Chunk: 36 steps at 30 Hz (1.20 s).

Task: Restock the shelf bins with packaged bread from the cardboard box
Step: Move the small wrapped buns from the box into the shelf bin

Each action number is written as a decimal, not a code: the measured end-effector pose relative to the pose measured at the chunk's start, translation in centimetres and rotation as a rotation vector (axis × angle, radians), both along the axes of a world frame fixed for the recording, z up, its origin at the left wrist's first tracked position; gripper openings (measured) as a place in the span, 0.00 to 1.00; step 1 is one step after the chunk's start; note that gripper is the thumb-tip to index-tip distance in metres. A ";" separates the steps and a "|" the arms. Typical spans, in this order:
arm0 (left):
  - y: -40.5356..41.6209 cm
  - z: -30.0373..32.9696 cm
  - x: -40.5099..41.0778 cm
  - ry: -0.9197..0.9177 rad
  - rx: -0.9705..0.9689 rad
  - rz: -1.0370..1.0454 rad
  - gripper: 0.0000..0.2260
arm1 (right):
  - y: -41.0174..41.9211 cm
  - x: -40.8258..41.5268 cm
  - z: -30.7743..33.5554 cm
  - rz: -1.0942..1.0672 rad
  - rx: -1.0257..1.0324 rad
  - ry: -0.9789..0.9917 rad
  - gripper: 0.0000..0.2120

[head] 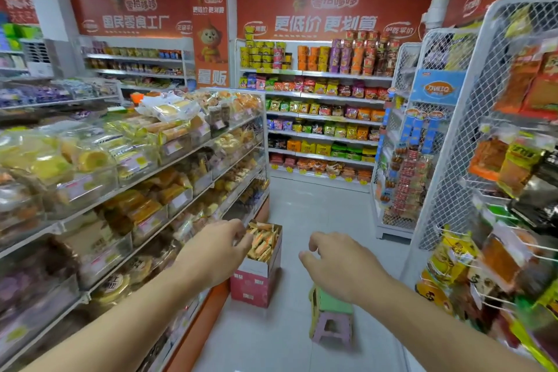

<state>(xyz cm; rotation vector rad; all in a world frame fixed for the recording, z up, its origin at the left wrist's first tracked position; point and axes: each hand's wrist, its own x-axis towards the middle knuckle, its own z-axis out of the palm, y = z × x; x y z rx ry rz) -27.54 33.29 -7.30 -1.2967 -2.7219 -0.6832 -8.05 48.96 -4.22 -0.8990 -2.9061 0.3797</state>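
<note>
A pink cardboard box stands open on the floor beside the left shelf, filled with several packaged breads. My left hand reaches forward at the box's left edge, fingers loosely curled, holding nothing that I can see. My right hand hovers to the right of the box, above a small stool, fingers relaxed and empty. The shelf bins on the left hold many clear-wrapped breads and cakes in tiers.
A small green and purple folding stool stands on the floor under my right hand. White mesh racks with hanging snack packs line the right side. A snack shelf closes the aisle's far end. Grey tiled floor runs between.
</note>
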 end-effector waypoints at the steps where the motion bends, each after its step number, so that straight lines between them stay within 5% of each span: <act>1: 1.1 -0.2 -0.8 -0.001 0.003 0.005 0.15 | 1.3 -0.9 -0.2 0.004 0.001 0.002 0.19; 25: 28.4 -6.9 -27.1 -0.084 -0.080 -0.037 0.16 | 27.1 -27.4 -5.3 0.003 -0.060 -0.101 0.22; 36: 40.2 -9.4 -37.8 -0.128 -0.126 0.124 0.16 | 43.2 -41.7 -7.5 0.127 -0.048 -0.165 0.22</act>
